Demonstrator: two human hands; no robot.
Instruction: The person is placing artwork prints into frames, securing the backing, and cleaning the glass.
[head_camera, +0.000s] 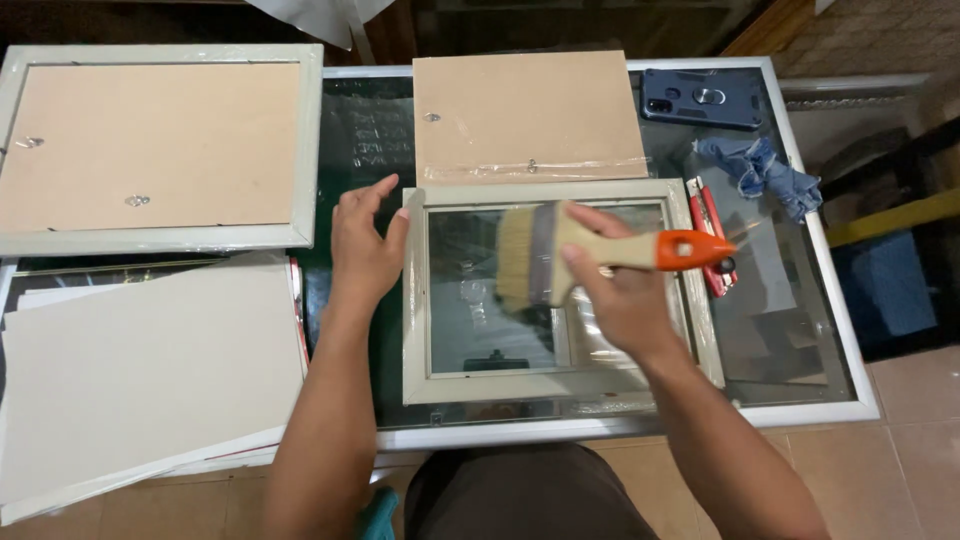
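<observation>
A pale picture frame (415, 340) with a glass pane lies flat on a glass-topped table (840, 330). My left hand (362, 245) rests open against the frame's left edge, fingers spread. My right hand (620, 290) grips a wide paintbrush (545, 258) with a wooden handle and orange end, its pale bristles over the glass pane inside the frame.
A brown backing board (525, 115) lies behind the frame. A larger framed backing (150, 145) sits far left, above white card sheets (140, 370). A dark blue phone (700, 97), a crumpled blue cloth (765, 172) and a red cutter (712, 228) are on the right.
</observation>
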